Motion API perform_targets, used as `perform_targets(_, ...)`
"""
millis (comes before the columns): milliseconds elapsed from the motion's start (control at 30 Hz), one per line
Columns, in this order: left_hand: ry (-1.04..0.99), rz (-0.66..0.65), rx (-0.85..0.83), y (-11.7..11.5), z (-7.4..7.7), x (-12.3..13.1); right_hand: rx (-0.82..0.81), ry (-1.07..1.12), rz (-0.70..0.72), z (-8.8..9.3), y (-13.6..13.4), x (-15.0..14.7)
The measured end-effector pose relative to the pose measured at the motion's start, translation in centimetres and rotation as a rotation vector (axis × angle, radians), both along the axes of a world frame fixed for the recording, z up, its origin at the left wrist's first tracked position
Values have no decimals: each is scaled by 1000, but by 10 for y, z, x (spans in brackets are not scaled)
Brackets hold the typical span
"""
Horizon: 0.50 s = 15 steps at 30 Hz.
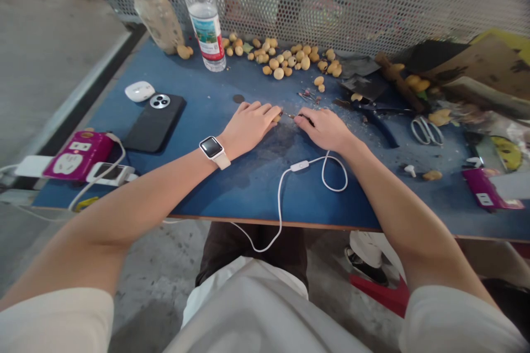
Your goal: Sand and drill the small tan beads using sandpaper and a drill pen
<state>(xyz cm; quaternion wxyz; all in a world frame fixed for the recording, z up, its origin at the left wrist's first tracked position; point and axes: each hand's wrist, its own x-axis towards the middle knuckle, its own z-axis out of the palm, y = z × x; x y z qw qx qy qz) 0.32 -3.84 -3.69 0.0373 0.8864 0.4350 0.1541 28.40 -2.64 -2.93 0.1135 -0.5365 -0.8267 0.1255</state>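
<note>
My left hand (252, 124), with a watch (211, 147) on its wrist, presses a small tan gourd (277, 118) against the blue table (232, 190). Most of that gourd is hidden under the fingers. My right hand (325, 127) is closed around a dark pen-like tool (305, 118). Its thin metal tip points left and reaches close to the gourd; whether they touch I cannot tell. A white cord (281, 198) with an inline switch (300, 166) loops below my right hand. Pale dust and crumbs lie around both hands.
Many small gourds (285, 60) lie along the back by a perforated metal screen (331, 0). A water bottle (207, 33) stands left of them. At left are a phone (155, 121) and a purple power strip (78, 154). Blue-handled pliers (381, 124) and scissors (426, 131) lie right.
</note>
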Motion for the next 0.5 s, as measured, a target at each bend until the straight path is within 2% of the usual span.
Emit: perform_targets(500, 52, 11, 45, 0, -1, 2, 33, 3, 18, -5, 2, 3)
